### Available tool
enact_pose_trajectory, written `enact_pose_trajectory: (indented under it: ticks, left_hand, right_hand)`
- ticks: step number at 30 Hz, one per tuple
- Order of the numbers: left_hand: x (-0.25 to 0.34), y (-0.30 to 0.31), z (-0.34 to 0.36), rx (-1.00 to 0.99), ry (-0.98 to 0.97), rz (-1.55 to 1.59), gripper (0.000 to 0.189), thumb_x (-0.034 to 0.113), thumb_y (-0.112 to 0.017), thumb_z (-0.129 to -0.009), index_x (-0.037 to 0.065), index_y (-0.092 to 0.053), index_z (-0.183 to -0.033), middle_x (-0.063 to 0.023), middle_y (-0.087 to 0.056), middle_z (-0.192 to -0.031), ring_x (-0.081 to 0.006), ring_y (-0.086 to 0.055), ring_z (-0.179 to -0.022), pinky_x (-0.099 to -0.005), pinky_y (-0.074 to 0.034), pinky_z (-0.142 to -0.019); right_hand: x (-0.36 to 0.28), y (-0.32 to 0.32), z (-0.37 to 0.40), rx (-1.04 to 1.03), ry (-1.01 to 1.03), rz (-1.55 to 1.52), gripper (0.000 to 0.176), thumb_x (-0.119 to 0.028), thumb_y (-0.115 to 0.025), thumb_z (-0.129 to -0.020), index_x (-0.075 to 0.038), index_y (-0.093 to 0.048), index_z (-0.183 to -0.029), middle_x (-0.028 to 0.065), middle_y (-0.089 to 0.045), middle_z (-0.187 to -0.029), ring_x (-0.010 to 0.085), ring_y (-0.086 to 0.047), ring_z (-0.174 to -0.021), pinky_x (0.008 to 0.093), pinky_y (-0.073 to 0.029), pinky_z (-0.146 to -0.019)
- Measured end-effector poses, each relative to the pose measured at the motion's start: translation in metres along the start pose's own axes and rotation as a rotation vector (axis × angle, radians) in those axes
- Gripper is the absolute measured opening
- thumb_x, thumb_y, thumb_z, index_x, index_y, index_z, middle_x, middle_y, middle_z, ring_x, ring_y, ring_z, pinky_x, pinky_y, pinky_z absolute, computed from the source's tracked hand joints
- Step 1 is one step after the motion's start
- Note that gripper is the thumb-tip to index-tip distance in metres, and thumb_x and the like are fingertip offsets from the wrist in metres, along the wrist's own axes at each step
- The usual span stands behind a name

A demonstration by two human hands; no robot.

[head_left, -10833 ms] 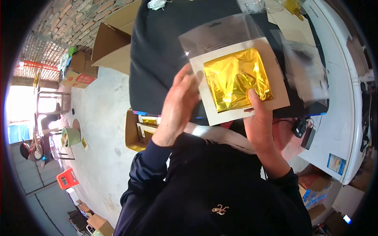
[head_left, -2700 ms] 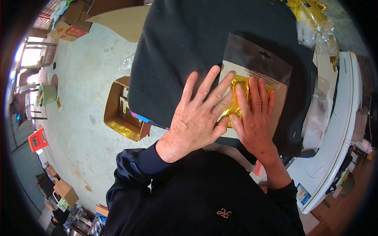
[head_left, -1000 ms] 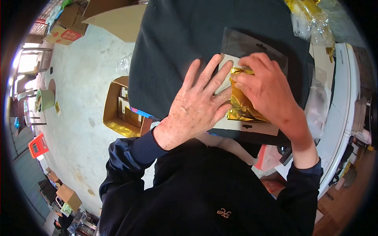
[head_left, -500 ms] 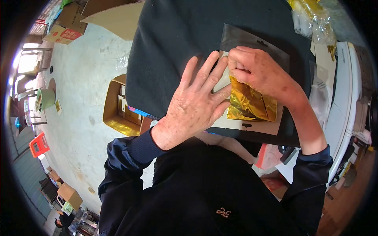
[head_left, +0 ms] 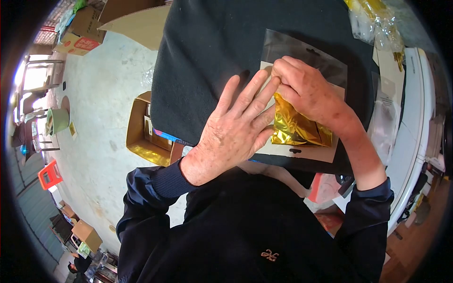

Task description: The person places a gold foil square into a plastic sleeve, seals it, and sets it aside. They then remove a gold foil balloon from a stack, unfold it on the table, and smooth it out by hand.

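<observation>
Black cloth [head_left: 203,52] is lying beneath a spread left hand [head_left: 231,134]; a curled right hand [head_left: 309,89], grip unclear, is partly hiding crinkled gold foil [head_left: 296,126].

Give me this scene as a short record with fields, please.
left hand: palm down, fingers spread, over the card's left side
right hand: curled at the gold foil's upper corner; exact grip hidden
gold foil: folded, creased, on the card
clear plastic: beyond the card
surface: black cloth
floor: open cardboard box, green bin
</observation>
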State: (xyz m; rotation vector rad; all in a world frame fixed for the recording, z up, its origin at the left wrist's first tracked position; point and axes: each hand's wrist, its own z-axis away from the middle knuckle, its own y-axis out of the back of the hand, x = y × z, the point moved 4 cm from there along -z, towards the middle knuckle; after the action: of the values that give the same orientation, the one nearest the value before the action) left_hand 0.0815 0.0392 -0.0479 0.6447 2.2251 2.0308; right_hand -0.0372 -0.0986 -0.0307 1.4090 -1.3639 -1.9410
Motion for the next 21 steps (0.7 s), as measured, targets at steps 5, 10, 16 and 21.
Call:
enact_pose_trajectory:
  ticks: [5, 10, 16, 21]
  left_hand:
    - [0.004, 0.004, 0.012, 0.068, -0.062, 0.07, 0.042, 0.034, -0.062, -0.095, 0.012, -0.071, -0.13, -0.0055, -0.037, -0.168, -0.0305, -0.022, -0.16, -0.0565, -0.011, -0.13]
    - [0.01, 0.007, 0.024, 0.139, -0.142, 0.189, 0.037, 0.022, -0.068, -0.09, 0.002, -0.072, -0.121, -0.0117, -0.055, -0.153, -0.03, -0.039, -0.152, -0.052, -0.024, -0.127]
    - [0.017, 0.017, 0.025, 0.414, -0.226, 0.302, 0.031, 0.017, -0.069, -0.09, 0.0, -0.069, -0.116, -0.0198, -0.066, -0.134, -0.0355, -0.057, -0.138, -0.0492, -0.045, -0.115]
    - [0.028, -0.006, 0.028, 0.257, -0.234, 0.247, 0.047, 0.022, -0.073, -0.09, -0.001, -0.068, -0.13, -0.0177, -0.064, -0.139, -0.0323, -0.057, -0.138, -0.0471, -0.042, -0.12]
  right_hand:
    - [-0.002, 0.002, -0.001, -0.019, -0.011, -0.026, 0.013, -0.014, -0.06, -0.096, -0.002, -0.054, -0.098, 0.0172, -0.06, -0.093, 0.0347, -0.064, -0.088, 0.0423, -0.054, -0.08]
    - [-0.004, 0.0, 0.001, 0.033, 0.01, -0.069, 0.014, -0.014, -0.059, -0.099, -0.002, -0.054, -0.095, 0.0164, -0.06, -0.09, 0.0339, -0.065, -0.084, 0.042, -0.053, -0.076]
    - [-0.006, 0.004, 0.001, 0.068, 0.052, -0.102, 0.015, -0.014, -0.061, -0.099, -0.002, -0.054, -0.095, 0.016, -0.061, -0.089, 0.0348, -0.065, -0.083, 0.0425, -0.053, -0.075]
    - [-0.003, 0.002, 0.002, 0.077, 0.079, -0.086, 0.015, -0.013, -0.063, -0.097, -0.001, -0.054, -0.095, 0.0161, -0.061, -0.089, 0.0356, -0.064, -0.083, 0.0434, -0.053, -0.075]
